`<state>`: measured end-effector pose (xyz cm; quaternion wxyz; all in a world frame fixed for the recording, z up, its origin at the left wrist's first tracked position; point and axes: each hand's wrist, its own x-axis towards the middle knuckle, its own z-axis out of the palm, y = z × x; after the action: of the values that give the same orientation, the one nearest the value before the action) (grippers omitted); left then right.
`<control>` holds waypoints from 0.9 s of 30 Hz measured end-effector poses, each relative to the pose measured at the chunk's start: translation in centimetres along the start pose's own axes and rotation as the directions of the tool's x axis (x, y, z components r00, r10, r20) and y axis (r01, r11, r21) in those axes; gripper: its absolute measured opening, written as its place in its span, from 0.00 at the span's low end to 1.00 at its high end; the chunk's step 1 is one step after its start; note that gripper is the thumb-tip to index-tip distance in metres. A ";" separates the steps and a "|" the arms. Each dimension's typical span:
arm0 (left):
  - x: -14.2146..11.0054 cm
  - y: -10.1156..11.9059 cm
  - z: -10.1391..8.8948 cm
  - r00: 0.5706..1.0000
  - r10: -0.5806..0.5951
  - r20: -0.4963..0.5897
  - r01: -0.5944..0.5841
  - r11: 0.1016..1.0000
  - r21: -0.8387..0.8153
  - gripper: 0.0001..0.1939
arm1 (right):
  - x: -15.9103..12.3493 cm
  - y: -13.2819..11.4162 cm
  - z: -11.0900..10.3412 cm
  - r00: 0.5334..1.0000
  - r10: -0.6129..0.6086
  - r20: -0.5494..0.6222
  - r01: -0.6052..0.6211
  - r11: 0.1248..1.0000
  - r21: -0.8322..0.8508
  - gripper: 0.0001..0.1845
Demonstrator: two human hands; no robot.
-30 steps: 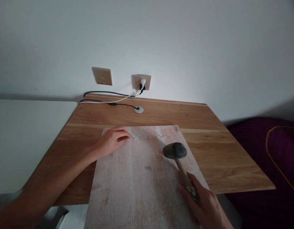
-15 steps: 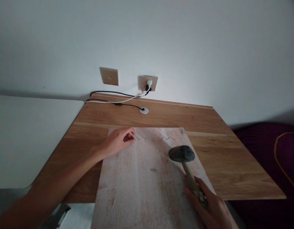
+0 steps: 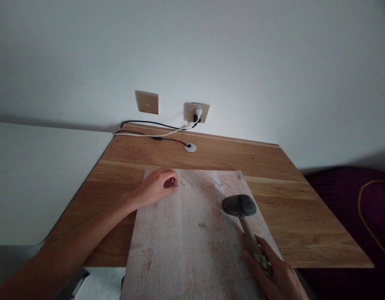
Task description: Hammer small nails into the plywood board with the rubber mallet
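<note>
A pale, reddish-stained wooden board (image 3: 186, 254) lies on a wooden desk (image 3: 273, 196). Near the board's far edge, my left hand (image 3: 156, 186) pinches a small nail (image 3: 176, 183) with thumb and fingers. A row of several more nails (image 3: 208, 183) stands to the right of it. My right hand (image 3: 276, 277) grips the wooden handle of a hammer, whose dark head (image 3: 239, 205) rests low over the board's right side. One loose nail (image 3: 203, 226) lies flat on the middle of the board.
A wall socket (image 3: 198, 112) with a white plug and a blank plate (image 3: 146, 102) sit on the wall behind the desk. Black and white cables (image 3: 148, 134) run along the desk's back edge to a grommet (image 3: 190, 147). A white surface (image 3: 39, 175) adjoins on the left, dark purple fabric (image 3: 351, 208) on the right.
The view has shifted slightly, so everything sits a little to the right in frame. My left hand has stayed at the leftmost nail and the hammer has stayed low over the board.
</note>
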<state>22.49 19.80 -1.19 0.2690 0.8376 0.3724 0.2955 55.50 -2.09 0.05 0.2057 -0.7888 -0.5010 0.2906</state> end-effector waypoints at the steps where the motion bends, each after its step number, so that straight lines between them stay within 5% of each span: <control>1: 0.0 -0.1 0.1 1.000 -0.002 -0.006 0.002 1.000 0.003 0.06 | 0.0 -0.1 0.0 1.000 0.000 0.000 0.000 1.000 0.001 0.36; 27: 0.0 -0.1 0.0 1.000 -0.014 0.013 0.014 1.000 0.001 0.06 | -0.2 -0.1 -0.2 1.000 0.024 -0.007 -0.024 1.000 -0.006 0.35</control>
<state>22.50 19.85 -1.23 0.2730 0.8370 0.3769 0.2879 55.51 -2.21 0.24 0.2012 -0.7965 -0.4916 0.2888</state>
